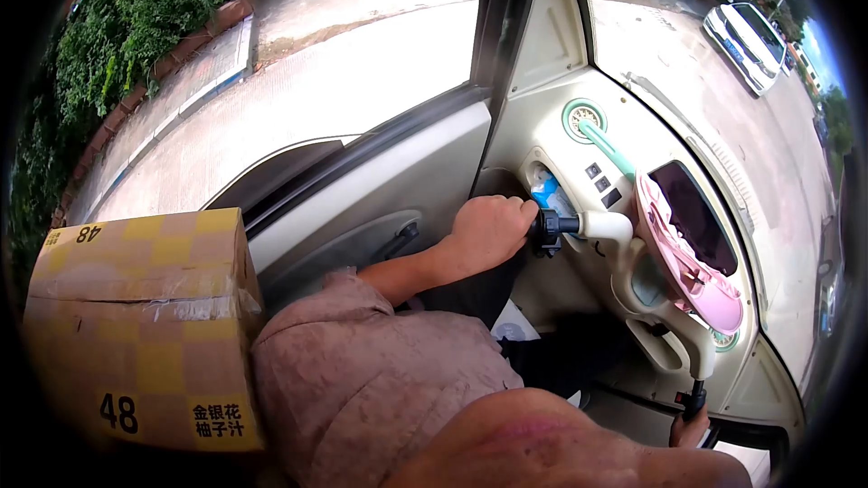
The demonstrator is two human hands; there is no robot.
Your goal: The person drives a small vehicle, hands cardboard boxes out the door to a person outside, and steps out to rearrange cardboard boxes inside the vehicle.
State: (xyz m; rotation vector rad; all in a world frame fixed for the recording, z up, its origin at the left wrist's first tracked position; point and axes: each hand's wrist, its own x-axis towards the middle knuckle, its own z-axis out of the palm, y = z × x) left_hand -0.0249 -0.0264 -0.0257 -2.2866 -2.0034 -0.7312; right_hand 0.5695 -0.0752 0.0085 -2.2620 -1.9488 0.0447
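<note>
My left hand (493,229) is wrapped around the black left grip of a cream handlebar (604,226), close to a black switch block (548,231). At the lower right my right hand (690,431) is partly visible at the bar's other black grip (694,400), its fingers curled there. A pink cloth visor hat (696,285) hangs over the middle of the handlebar, in front of a dark screen (693,217). Part of my bare arm fills the bottom of the view.
A taped cardboard carton (145,334) marked 48 stands at the left beside my brown shirt. The vehicle door (389,190) has an inner handle (407,231). Outside are a kerb with hedge (154,27), pale paving (362,36) and a white car (747,45) ahead.
</note>
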